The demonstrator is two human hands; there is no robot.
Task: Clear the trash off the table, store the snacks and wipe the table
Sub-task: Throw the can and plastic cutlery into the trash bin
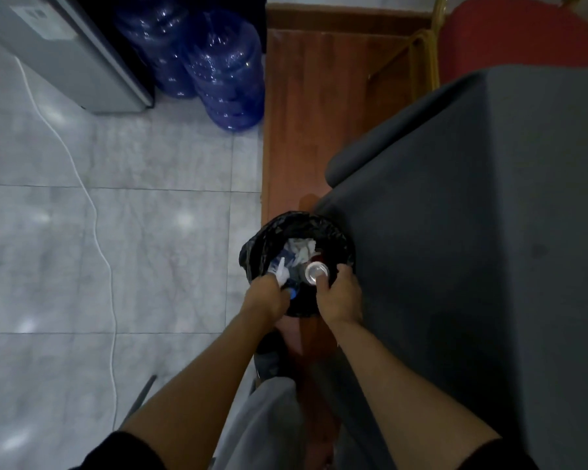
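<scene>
Both hands reach over the bin [272, 232]. The right hand [340, 300] grips one can [317, 272] by its side, above the bin's near right edge. The can stands upright, long axis vertical, silver end facing up at the camera. The left hand [265, 298], over the bin's near left edge, clutches one white wrapper [282, 274]; a blue cap [292, 293] shows just beside its fingers. White crumpled paper [299, 249] lies inside the bin. One white cable [92, 212] runs across the floor left of the bin.
</scene>
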